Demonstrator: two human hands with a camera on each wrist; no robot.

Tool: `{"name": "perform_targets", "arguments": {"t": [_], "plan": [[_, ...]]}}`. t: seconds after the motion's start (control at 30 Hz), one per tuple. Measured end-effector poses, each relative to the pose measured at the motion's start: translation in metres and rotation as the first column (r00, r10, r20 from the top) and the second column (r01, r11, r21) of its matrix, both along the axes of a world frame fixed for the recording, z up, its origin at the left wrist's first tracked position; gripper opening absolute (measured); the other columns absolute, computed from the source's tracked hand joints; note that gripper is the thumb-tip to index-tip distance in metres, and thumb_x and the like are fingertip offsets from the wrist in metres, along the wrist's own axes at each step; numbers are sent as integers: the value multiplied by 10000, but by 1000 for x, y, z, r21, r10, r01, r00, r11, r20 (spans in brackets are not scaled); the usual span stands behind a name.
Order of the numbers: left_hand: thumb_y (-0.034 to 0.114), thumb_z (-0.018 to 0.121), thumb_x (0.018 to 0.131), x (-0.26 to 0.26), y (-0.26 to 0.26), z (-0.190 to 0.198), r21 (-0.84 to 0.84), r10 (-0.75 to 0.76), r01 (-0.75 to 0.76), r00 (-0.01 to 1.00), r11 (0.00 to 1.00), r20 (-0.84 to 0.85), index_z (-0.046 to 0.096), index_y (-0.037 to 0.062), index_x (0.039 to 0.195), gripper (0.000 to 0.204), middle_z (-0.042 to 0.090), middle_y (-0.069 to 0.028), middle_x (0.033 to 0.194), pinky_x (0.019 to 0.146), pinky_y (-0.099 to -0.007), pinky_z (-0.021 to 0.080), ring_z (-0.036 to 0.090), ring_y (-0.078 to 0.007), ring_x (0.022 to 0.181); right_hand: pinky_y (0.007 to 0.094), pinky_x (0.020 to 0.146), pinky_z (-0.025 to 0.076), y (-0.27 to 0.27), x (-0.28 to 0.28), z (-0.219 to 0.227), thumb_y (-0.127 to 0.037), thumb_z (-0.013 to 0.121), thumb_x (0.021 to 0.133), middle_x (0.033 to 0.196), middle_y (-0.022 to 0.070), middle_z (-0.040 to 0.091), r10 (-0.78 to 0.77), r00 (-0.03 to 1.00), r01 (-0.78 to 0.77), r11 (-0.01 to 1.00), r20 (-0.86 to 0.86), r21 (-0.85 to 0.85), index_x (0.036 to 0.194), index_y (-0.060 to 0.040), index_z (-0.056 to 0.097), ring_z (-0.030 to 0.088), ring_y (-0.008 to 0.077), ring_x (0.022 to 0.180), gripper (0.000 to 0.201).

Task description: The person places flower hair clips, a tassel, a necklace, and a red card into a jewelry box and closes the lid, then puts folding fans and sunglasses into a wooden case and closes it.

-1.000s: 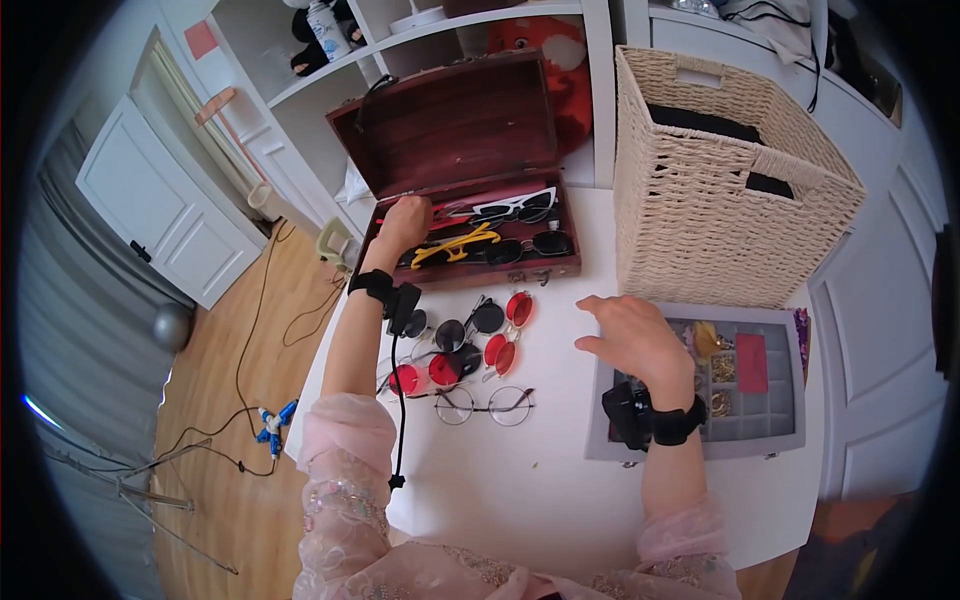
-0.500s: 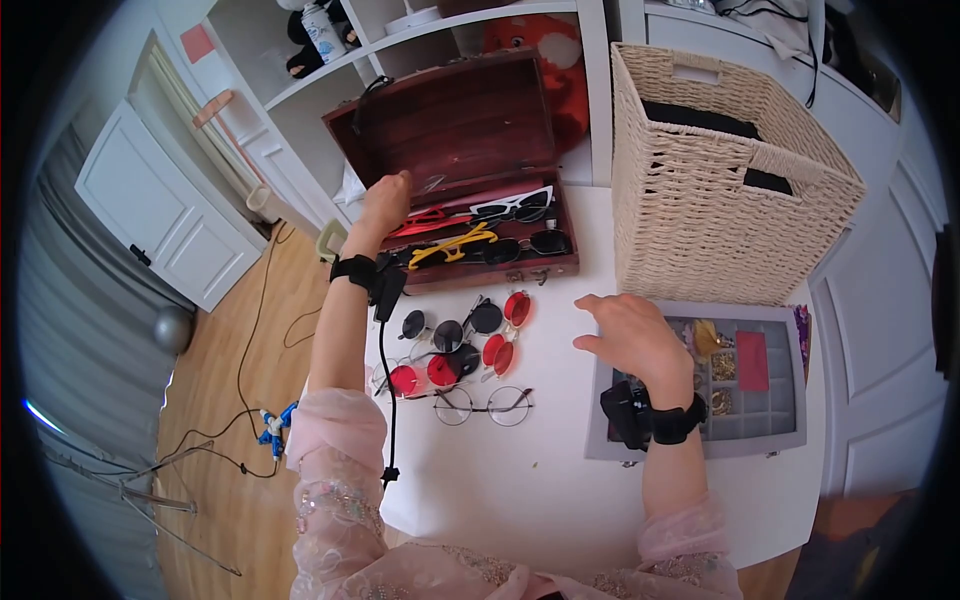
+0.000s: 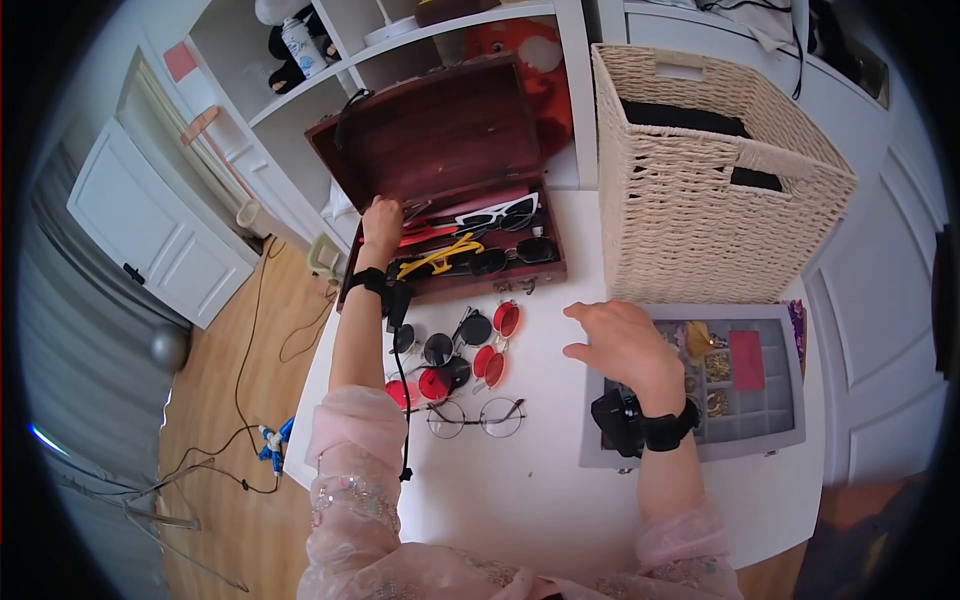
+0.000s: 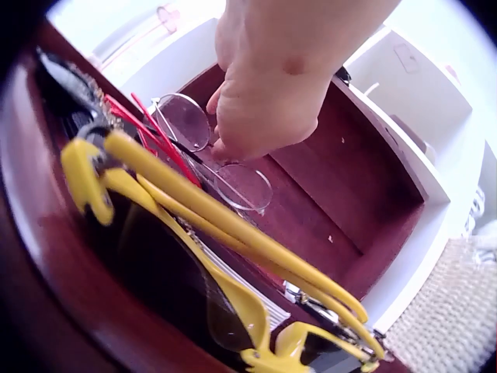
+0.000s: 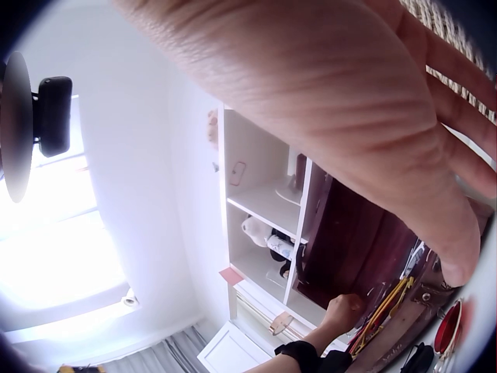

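My left hand [image 3: 382, 228] is over the left end of an open dark red wooden box [image 3: 430, 140]. In the left wrist view its fingers pinch a pair of thin wire-rimmed eyeglasses [image 4: 245, 186] with round clear lenses, held above the box's contents. Close by in the box lie yellow-framed sunglasses [image 4: 233, 225], red-framed glasses [image 4: 167, 148], white-framed sunglasses [image 3: 500, 215] and dark sunglasses [image 3: 515, 252]. My right hand [image 3: 628, 345] has its fingers loosely extended and holds nothing; it hovers over the left edge of a grey compartment jewelry box [image 3: 720, 450].
Several round sunglasses, such as a red-lensed pair [image 3: 507, 320], and clear round eyeglasses [image 3: 502, 417] lie on the white table [image 3: 500, 500] in front of the wooden box. A tall woven basket [image 3: 700, 220] stands behind the jewelry box. White shelves [image 3: 280, 135] rise behind.
My left hand rose up and left out of the box, then came down a little over its left end with the eyeglasses. The head view shifted slightly. My right hand stayed in place.
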State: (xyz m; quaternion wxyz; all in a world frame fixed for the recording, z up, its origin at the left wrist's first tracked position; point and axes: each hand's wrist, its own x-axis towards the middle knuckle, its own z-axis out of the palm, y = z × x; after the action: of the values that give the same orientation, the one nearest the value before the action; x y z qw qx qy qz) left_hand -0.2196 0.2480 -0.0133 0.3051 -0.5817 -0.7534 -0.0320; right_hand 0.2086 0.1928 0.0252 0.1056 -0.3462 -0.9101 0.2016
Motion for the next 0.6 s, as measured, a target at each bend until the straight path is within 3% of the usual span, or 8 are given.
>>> {"name": "perform_targets", "arguments": {"t": [0.07,0.2,0.27,0.3,0.37,0.43,0.5,0.6], "plan": [[60,566,717,-11,5,-11,-4,22,-22,999,1000,34,664,40,677,109,652,-161,775,679,-399,540,626,-307,838,393,793,470,0,1,0,-207,690,730,846,187,649,10,1000,-10,1000,12,9,1088,1,602,610,330,878,423],[78,582,706,-23,6,-20,-97,51,-36,986,995,160,676,52,697,98,653,-171,788,695,-407,533,626,-308,838,393,789,473,-1,1,0,-205,691,730,845,187,649,3,1000,-3,1000,-30,14,1084,1,604,612,330,875,419],[80,577,706,-18,-2,-15,-49,-119,137,956,989,267,685,64,700,109,653,-175,787,720,-435,518,628,-323,831,393,791,474,-1,1,2,-201,689,732,857,188,648,-5,1000,5,1000,-2,0,1082,0,606,613,329,874,413],[80,577,706,-15,-6,-12,-51,-118,136,956,989,270,685,64,700,109,653,-175,787,720,-435,518,628,-323,831,393,791,474,-1,0,1,-201,689,732,857,188,648,-4,1000,4,1000,1,-2,1082,0,606,613,329,874,413],[80,566,716,-8,-13,-4,41,-243,240,962,970,125,684,66,692,121,649,-176,776,747,-453,501,630,-343,816,395,795,474,0,1,-1,-200,687,733,874,190,648,-9,1000,9,1000,-6,13,1084,-2,606,613,330,876,411],[83,564,718,-3,-13,3,-1,-228,229,969,973,99,682,55,682,126,642,-185,777,743,-444,504,630,-349,798,395,796,474,0,0,-2,-199,686,734,881,191,647,-14,1000,14,1000,-6,13,1086,-3,605,613,330,878,412],[74,600,647,-9,-11,2,-17,-123,130,966,991,227,697,40,745,142,618,-216,743,688,-423,500,614,-367,742,396,797,473,0,0,-3,-199,684,734,887,191,647,-11,1000,11,1000,-8,13,1088,-3,605,613,330,880,412],[88,591,674,-12,-6,3,-108,-74,99,973,989,220,680,24,699,113,617,-218,749,698,-425,504,617,-355,747,397,799,472,-1,0,-4,-198,684,733,892,193,647,0,1000,0,1000,-21,20,1089,-3,605,612,332,882,413]]}}
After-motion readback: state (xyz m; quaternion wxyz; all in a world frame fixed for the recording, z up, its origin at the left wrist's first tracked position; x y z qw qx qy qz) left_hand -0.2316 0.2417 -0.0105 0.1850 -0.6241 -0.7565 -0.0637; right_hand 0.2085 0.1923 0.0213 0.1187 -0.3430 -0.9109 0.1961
